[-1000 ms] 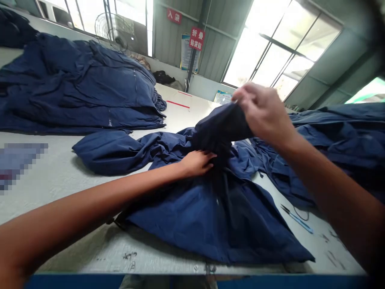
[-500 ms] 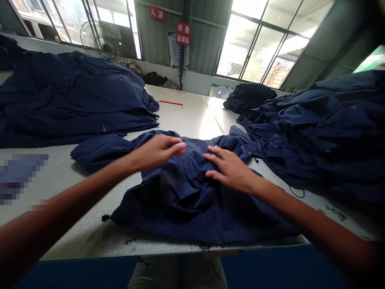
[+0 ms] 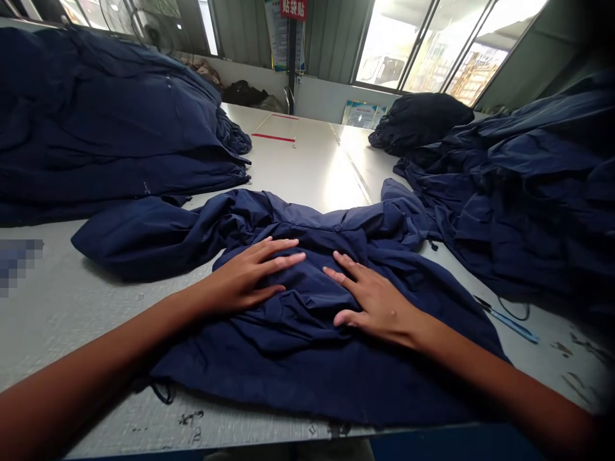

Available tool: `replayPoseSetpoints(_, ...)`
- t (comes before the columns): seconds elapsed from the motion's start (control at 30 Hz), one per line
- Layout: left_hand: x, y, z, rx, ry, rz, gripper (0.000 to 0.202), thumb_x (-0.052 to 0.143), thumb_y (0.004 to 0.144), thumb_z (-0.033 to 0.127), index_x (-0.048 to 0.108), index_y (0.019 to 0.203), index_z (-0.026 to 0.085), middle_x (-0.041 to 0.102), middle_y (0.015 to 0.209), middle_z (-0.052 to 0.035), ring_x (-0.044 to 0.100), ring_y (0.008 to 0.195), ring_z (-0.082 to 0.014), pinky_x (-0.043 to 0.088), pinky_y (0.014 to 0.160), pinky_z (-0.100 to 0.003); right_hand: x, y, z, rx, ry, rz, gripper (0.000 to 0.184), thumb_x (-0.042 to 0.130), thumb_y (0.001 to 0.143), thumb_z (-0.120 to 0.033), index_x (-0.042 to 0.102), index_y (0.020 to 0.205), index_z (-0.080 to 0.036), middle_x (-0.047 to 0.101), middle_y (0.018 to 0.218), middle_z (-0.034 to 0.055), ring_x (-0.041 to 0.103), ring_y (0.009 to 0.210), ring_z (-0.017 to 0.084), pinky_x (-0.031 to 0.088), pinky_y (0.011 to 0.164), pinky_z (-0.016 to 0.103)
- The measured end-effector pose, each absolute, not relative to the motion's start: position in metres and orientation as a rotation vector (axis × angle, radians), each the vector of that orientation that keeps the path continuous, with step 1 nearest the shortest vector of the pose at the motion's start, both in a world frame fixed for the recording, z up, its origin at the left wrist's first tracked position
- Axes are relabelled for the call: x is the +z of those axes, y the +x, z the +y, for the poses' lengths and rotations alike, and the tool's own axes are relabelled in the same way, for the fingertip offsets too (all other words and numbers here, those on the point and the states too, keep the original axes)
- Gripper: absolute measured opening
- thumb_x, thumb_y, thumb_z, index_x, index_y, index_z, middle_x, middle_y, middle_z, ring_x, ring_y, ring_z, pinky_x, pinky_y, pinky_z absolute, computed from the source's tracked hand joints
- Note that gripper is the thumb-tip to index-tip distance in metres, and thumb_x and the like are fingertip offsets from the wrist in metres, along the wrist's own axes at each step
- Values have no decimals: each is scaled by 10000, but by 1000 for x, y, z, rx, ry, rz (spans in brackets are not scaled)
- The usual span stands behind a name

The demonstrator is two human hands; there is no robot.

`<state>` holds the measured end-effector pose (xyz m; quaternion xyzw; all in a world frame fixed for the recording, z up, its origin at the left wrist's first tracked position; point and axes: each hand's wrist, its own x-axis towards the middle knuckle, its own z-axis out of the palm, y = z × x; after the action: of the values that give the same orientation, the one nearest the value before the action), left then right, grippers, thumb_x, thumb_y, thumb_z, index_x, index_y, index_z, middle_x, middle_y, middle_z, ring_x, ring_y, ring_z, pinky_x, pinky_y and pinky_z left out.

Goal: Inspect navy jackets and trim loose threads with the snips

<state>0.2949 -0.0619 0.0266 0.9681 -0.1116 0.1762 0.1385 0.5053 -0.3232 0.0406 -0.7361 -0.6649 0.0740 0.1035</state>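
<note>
A navy blue jacket (image 3: 307,378) lies spread on the table before me, its cloth wrinkled in the middle. One sleeve (image 3: 139,240) stretches out to the left, and the far edge shows a paler lining (image 3: 312,218). My left hand (image 3: 252,275) rests on the jacket with its fingers spread. Opposite it, my right hand (image 3: 372,298) lies on the same cloth, fingers apart. Neither hand grips anything. A cord loop (image 3: 162,392) sticks out at the near left corner of the hem.
A tall pile of navy garments (image 3: 115,121) stands at the left, another heap (image 3: 538,192) at the right. Behind the right heap sits a dark bundle (image 3: 423,121). A blue pen-like tool (image 3: 512,323) lies on the white table (image 3: 106,339). Red tape (image 3: 273,137) marks the tabletop farther back.
My left hand has come down onto the jacket and its fingers have spread. My right hand stays on the cloth, fingers wider. The jacket's middle looks flatter. The view has tilted down.
</note>
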Motion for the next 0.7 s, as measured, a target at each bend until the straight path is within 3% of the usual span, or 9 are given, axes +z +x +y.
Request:
replayPoseSetpoints(0.07,31,296,-65,564,2784,-429,440,569,1065,177,647,1471,328,487,1680,-77,440,1567,-261,350,1307,-517,59,507,-316,64,-2115,-1993,749,512,1001,-764,626,1516,-231,520,1634,188,599,1410,387,531,1122,583)
replayPoseSetpoints(0.13,32,298,-63,491,2751,-523,386,537,1014,64,781,1223,277,659,1525,-54,550,1481,-259,456,1240,-473,71,513,-305,-66,-2006,-2078,671,522,1036,-694,664,1459,-192,639,1507,189,674,1298,359,567,1067,551)
replayPoseSetpoints(0.23,32,297,-55,328,2705,-486,398,499,958,13,786,1143,216,792,1302,-54,667,1349,-244,546,1150,-405,63,527,-287,-59,-1794,-2288,824,669,950,-708,556,1552,-156,633,1515,202,596,1417,364,499,1165,556)
replayPoseSetpoints(0.37,33,293,-44,263,2692,-292,417,481,1002,60,761,1271,212,775,1336,-80,690,1319,-217,549,1139,-355,29,538,-277,45,-1693,-2269,1036,693,873,-786,432,1626,-125,534,1617,215,444,1556,358,365,1280,578)
replayPoseSetpoints(0.43,33,293,-42,259,2688,-271,408,464,1004,56,776,1220,207,779,1320,-82,689,1319,-213,543,1141,-346,21,539,-278,52,-1672,-2250,1042,676,888,-785,401,1641,-119,519,1629,213,425,1568,355,332,1297,585)
replayPoseSetpoints(0.5,31,294,-41,265,2688,-257,396,459,991,43,784,1151,203,786,1297,-83,686,1320,-219,540,1136,-345,21,538,-281,5,-1621,-2229,972,675,905,-768,457,1607,-133,573,1578,210,490,1518,357,359,1273,586)
replayPoseSetpoints(0.63,28,294,-43,319,2637,-240,314,492,1022,83,765,1113,210,773,1294,-93,682,1310,-220,542,1107,-320,33,533,-289,-157,-1339,-2172,676,683,949,-704,678,1329,-145,754,1253,175,719,1147,301,559,987,481)
replayPoseSetpoints(0.7,32,291,-47,384,2571,-243,332,476,1042,86,733,1201,225,759,1291,-89,678,1297,-210,533,1107,-317,37,526,-294,-194,-1160,-2196,592,636,987,-696,710,1203,-150,786,1090,135,743,949,243,570,802,398)
